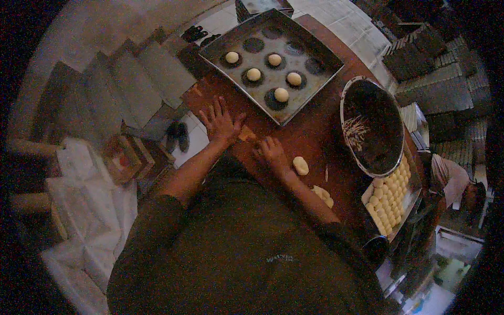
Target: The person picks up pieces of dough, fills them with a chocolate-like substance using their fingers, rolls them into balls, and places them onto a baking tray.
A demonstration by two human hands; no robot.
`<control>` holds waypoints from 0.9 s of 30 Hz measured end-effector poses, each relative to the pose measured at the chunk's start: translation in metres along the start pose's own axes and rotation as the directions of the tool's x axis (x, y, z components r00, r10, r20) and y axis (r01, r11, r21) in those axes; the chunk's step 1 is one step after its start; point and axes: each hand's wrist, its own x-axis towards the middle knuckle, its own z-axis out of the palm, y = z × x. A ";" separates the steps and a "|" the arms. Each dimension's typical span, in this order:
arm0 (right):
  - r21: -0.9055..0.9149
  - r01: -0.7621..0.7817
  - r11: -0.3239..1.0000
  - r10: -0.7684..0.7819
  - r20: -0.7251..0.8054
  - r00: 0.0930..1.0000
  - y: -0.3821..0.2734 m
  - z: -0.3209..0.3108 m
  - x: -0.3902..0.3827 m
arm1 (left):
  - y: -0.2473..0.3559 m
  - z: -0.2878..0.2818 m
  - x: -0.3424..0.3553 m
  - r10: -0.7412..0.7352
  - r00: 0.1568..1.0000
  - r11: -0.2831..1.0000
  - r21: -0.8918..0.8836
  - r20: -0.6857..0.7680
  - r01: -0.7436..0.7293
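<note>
Spread fingers mark my left hand, which lies flat at the near edge of the brown table with nothing held. My right hand is curled palm-down on the tabletop beside it; whatever lies under its fingers is hidden. Right of that hand sits a pale lump of dough, and more dough pieces lie by my right forearm. Beyond my hands is a dark square baking tray with several round dough balls on darker round spots.
An oval metal-rimmed tub holding thin pale sticks stands at right. Near it, a tray is packed with dough balls. A person is at the far right, before stacked trays. Pale sacks and a wooden crate are at left.
</note>
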 end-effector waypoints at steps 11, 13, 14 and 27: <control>0.184 -0.271 0.945 0.251 0.124 0.960 -0.041 -0.060 0.020 | -0.011 -0.016 0.001 0.007 0.998 0.999 0.046 0.067 -0.010; 0.138 -0.253 0.958 0.220 0.216 0.951 -0.024 -0.047 -0.003 | -0.003 -0.023 0.002 -0.019 0.987 1.000 0.005 0.162 0.018; 0.390 -0.421 0.819 0.290 0.351 0.890 -0.017 -0.064 0.006 | -0.001 -0.027 -0.001 -0.015 0.984 1.000 -0.005 0.175 0.016; -0.179 -0.860 0.479 0.822 -0.252 0.510 0.313 -0.068 0.161 | -0.002 0.000 0.015 0.114 0.993 0.992 -0.047 -0.008 -0.114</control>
